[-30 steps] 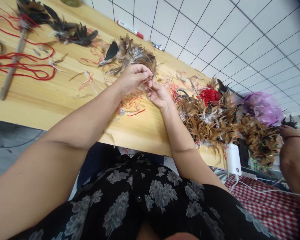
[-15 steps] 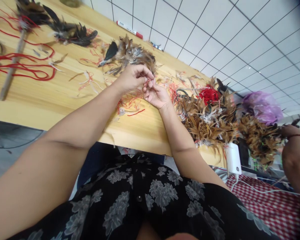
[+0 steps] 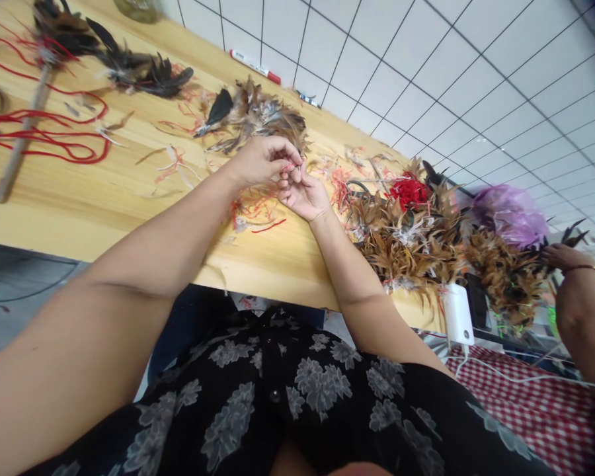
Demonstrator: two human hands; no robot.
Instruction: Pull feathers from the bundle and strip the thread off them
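My left hand (image 3: 266, 158) and my right hand (image 3: 305, 195) meet above the wooden table, fingertips almost touching. Thumb and fingers of the left are pinched together, with a tiny bit of red thread (image 3: 286, 168) showing at the tips. The right hand is turned palm up, its fingers curled in; what it pinches is too small to make out. Just beyond them lies a bundle of brown and grey feathers (image 3: 268, 112), a dark feather (image 3: 221, 109) beside it. Red thread scraps (image 3: 258, 206) are scattered under the hands.
Left lie a stick (image 3: 22, 145), red cord (image 3: 74, 155) and dark feathers (image 3: 143, 69). Right are brown feather bundles (image 3: 396, 244), a red thread ball (image 3: 409, 192), a purple plastic bag (image 3: 510, 215), a white charger (image 3: 459, 314) and another person's hand (image 3: 565, 256). A marker (image 3: 255, 66) lies by the tiled wall.
Both my hands have shifted very slightly left and down, still together. The other person's hand at the right has moved a little left and up, with dark feathers showing beside it.
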